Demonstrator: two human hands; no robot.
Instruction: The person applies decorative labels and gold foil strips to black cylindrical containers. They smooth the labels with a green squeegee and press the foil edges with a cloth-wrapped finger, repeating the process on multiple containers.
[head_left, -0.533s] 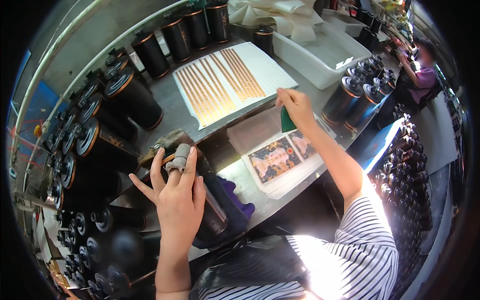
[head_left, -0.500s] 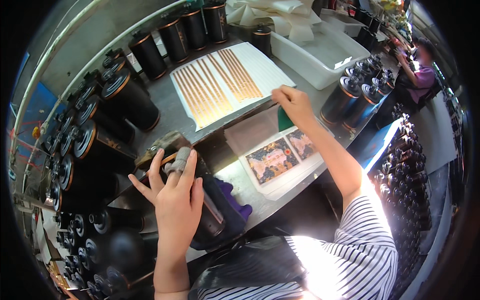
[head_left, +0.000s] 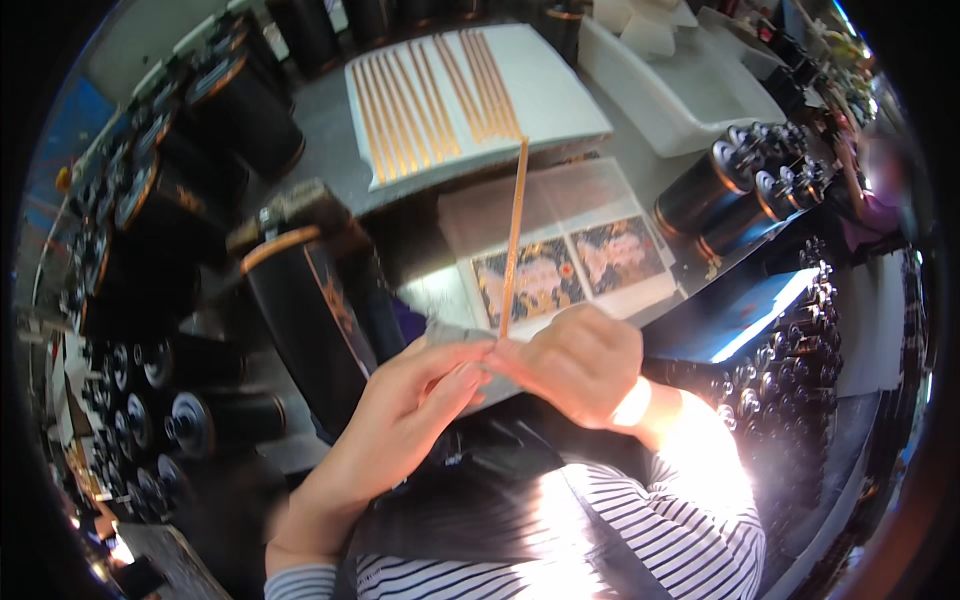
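Note:
In front of my chest, my left hand (head_left: 425, 400) and my right hand (head_left: 580, 365) meet fingertip to fingertip at the lower end of a thin gold patterned strip (head_left: 516, 225). Both are closed in a pinch there, and the exact grip is partly hidden by the fingers. The strip stands up and away from me, its far end near the white sheet's front edge. A grey wrap (head_left: 455, 333) covers a finger of my left hand. Beyond, similar gold strips (head_left: 400, 110) lie in rows on the white sheet (head_left: 555, 95).
Left of my hands a black cylinder (head_left: 300, 290) with a copper-coloured rim leans on a support. Dark floral printed sheets (head_left: 620, 255) lie under the strip. Several black canisters (head_left: 245, 115) stand at left, more (head_left: 700, 185) at right. A white tub (head_left: 680, 95) is at back; a person sits far right.
My right hand has come back from the white sheet's edge to my left hand, and a gold strip now shows between them. My left hand has left the black cylinder, its spread fingers now pinched.

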